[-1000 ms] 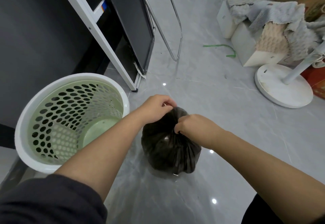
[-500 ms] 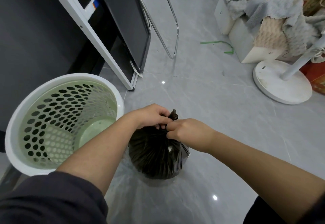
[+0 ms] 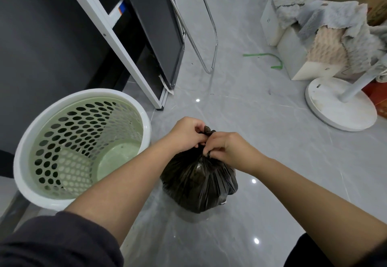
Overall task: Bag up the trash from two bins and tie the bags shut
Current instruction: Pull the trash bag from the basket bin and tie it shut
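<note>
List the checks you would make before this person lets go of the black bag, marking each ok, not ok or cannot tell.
1. Left hand grips the bag at its neck: ok.
2. Right hand grips the same neck: ok.
3. Neck gathered closed, nothing spilling: ok.
4. Knot finished: cannot tell, hidden under both hands.
5. Bin beside the bag emptied: ok.

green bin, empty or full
Empty: the bin shows its bare floor and holed walls, no trash inside; the black bag is beside it.
</note>
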`<act>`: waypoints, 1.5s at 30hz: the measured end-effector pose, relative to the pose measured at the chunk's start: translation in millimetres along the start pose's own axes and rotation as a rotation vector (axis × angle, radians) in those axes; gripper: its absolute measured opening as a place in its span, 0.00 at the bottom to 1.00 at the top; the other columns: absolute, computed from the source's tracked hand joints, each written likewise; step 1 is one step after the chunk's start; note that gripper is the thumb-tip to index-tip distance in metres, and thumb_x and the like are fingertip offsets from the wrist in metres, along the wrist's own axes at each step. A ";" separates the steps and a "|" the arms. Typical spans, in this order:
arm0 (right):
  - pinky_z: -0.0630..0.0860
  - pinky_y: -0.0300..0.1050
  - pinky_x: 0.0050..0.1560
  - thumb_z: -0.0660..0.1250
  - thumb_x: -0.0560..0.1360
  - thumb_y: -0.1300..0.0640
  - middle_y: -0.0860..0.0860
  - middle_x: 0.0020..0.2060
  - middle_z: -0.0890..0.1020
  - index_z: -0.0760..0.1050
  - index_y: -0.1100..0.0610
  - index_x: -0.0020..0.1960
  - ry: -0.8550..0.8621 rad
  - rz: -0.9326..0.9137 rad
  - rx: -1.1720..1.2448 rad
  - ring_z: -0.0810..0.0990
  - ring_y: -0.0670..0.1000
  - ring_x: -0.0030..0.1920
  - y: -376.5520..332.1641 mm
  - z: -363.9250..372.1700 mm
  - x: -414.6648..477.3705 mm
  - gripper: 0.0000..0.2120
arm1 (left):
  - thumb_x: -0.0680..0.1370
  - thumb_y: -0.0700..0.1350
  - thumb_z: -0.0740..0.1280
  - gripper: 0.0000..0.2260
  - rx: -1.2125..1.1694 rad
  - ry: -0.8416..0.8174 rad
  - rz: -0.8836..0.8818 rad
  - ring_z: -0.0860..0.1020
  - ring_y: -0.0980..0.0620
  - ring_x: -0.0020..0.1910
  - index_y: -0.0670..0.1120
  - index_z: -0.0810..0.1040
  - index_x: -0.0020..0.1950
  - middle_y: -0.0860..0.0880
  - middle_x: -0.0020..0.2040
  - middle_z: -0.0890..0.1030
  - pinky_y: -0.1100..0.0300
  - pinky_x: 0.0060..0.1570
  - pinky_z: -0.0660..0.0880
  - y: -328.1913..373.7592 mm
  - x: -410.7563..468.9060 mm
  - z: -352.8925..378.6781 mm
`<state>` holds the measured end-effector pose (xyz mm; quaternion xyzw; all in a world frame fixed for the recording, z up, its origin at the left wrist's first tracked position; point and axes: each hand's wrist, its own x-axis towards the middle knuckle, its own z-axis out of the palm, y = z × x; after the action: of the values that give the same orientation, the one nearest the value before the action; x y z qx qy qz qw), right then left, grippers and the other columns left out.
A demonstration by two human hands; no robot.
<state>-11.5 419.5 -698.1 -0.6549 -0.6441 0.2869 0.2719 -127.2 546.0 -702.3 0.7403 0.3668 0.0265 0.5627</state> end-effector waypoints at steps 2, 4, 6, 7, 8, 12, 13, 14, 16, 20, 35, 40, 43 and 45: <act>0.74 0.33 0.51 0.70 0.70 0.68 0.50 0.44 0.82 0.84 0.57 0.44 0.074 0.106 0.131 0.80 0.46 0.46 -0.8 -1.0 0.0 0.08 | 0.71 0.36 0.72 0.10 -0.023 0.048 0.012 0.74 0.59 0.22 0.48 0.77 0.35 0.51 0.30 0.79 0.67 0.28 0.71 2.0 -0.3 1.4; 0.74 0.32 0.51 0.70 0.70 0.68 0.51 0.44 0.82 0.84 0.56 0.43 0.145 0.206 0.256 0.80 0.45 0.46 -1.0 -1.1 0.3 0.09 | 0.71 0.37 0.73 0.08 -0.060 0.098 0.005 0.76 0.58 0.23 0.47 0.78 0.36 0.50 0.31 0.79 0.68 0.28 0.72 2.8 -0.3 3.7; 0.75 0.32 0.52 0.70 0.70 0.68 0.51 0.46 0.81 0.84 0.56 0.43 0.206 0.282 0.368 0.81 0.44 0.45 -1.0 -1.1 0.5 0.08 | 0.71 0.37 0.73 0.08 -0.114 0.164 -0.014 0.77 0.56 0.26 0.46 0.77 0.36 0.49 0.32 0.80 0.68 0.30 0.74 4.3 -0.7 5.2; 0.75 0.32 0.51 0.70 0.71 0.68 0.51 0.46 0.80 0.83 0.57 0.43 0.242 0.323 0.431 0.81 0.43 0.44 -1.1 -1.1 0.5 0.07 | 0.72 0.36 0.73 0.08 -0.154 0.201 -0.028 0.78 0.55 0.27 0.46 0.77 0.37 0.49 0.33 0.80 0.67 0.32 0.75 5.6 -1.2 5.3; 0.76 0.32 0.50 0.70 0.71 0.68 0.50 0.46 0.81 0.83 0.59 0.44 0.288 0.363 0.500 0.82 0.42 0.43 -1.6 -1.4 0.5 0.06 | 0.72 0.36 0.72 0.07 -0.212 0.229 -0.043 0.78 0.54 0.28 0.45 0.77 0.37 0.48 0.33 0.80 0.65 0.36 0.77 7.2 -1.9 4.9; 0.78 0.42 0.54 0.68 0.72 0.67 0.52 0.44 0.85 0.83 0.62 0.45 0.440 0.483 0.643 0.83 0.47 0.46 -1.3 0.0 2.4 0.06 | 0.72 0.32 0.71 0.05 -0.507 0.197 -0.168 0.80 0.53 0.32 0.41 0.78 0.40 0.46 0.36 0.79 0.64 0.38 0.81 19.3 -8.3 1.1; 0.79 0.44 0.55 0.68 0.72 0.67 0.53 0.44 0.86 0.83 0.61 0.45 0.449 0.497 0.634 0.83 0.49 0.47 -1.9 0.9 2.9 0.06 | 0.72 0.32 0.70 0.05 -0.580 0.171 -0.222 0.80 0.52 0.32 0.40 0.78 0.41 0.45 0.36 0.79 0.65 0.35 0.80 22.2 -9.6 -0.5; 0.79 0.44 0.54 0.69 0.72 0.67 0.53 0.43 0.86 0.83 0.60 0.45 0.458 0.498 0.620 0.83 0.50 0.47 -3.0 1.9 3.6 0.05 | 0.72 0.31 0.70 0.04 -0.648 0.144 -0.274 0.80 0.52 0.33 0.38 0.77 0.42 0.44 0.37 0.79 0.66 0.33 0.80 24.6 -10.3 -2.3; 0.79 0.42 0.52 0.69 0.72 0.67 0.52 0.42 0.85 0.82 0.60 0.44 0.494 0.475 0.589 0.83 0.48 0.45 -5.2 3.8 5.4 0.05 | 0.73 0.31 0.69 0.05 -0.749 0.118 -0.345 0.80 0.51 0.34 0.36 0.77 0.47 0.42 0.38 0.79 0.67 0.30 0.79 26.6 -11.1 -6.0; 0.78 0.35 0.48 0.68 0.72 0.68 0.48 0.40 0.83 0.81 0.58 0.46 0.545 0.420 0.521 0.81 0.43 0.42 -7.9 4.7 11.2 0.08 | 0.74 0.31 0.68 0.11 -0.863 0.115 -0.354 0.82 0.51 0.31 0.34 0.74 0.55 0.41 0.39 0.79 0.66 0.29 0.78 25.2 -12.2 -8.0; 0.77 0.42 0.47 0.67 0.73 0.63 0.49 0.37 0.81 0.79 0.54 0.44 0.567 0.569 0.504 0.78 0.46 0.37 -9.3 16.2 25.0 0.05 | 0.71 0.44 0.72 0.07 0.120 0.283 0.112 0.72 0.60 0.30 0.53 0.77 0.35 0.55 0.33 0.77 0.66 0.35 0.69 -7.2 -23.3 6.7; 0.80 0.50 0.49 0.67 0.72 0.61 0.50 0.37 0.83 0.77 0.48 0.38 0.550 0.605 0.454 0.81 0.50 0.40 -10.8 20.3 26.5 0.08 | 0.69 0.48 0.73 0.05 0.188 0.331 0.117 0.73 0.59 0.34 0.54 0.77 0.37 0.55 0.37 0.77 0.63 0.38 0.72 -8.5 -19.5 15.3; 0.80 0.46 0.45 0.67 0.73 0.62 0.51 0.37 0.82 0.78 0.52 0.41 0.558 0.605 0.476 0.81 0.50 0.40 -11.9 20.0 27.2 0.06 | 0.71 0.47 0.72 0.05 0.213 0.364 0.125 0.75 0.57 0.36 0.54 0.77 0.38 0.57 0.36 0.76 0.58 0.42 0.76 -7.4 -18.2 18.6; 0.79 0.41 0.38 0.66 0.74 0.63 0.52 0.37 0.81 0.79 0.57 0.45 0.551 0.602 0.511 0.80 0.49 0.38 -13.6 18.7 27.5 0.04 | 0.72 0.46 0.71 0.03 0.187 0.396 0.129 0.76 0.55 0.37 0.52 0.79 0.39 0.57 0.37 0.77 0.56 0.44 0.76 -7.9 -17.9 20.0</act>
<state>-34.2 447.0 -701.7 -0.7761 -0.2387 0.3177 0.4897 -135.3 520.3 -709.7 0.7915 0.4231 0.1730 0.4058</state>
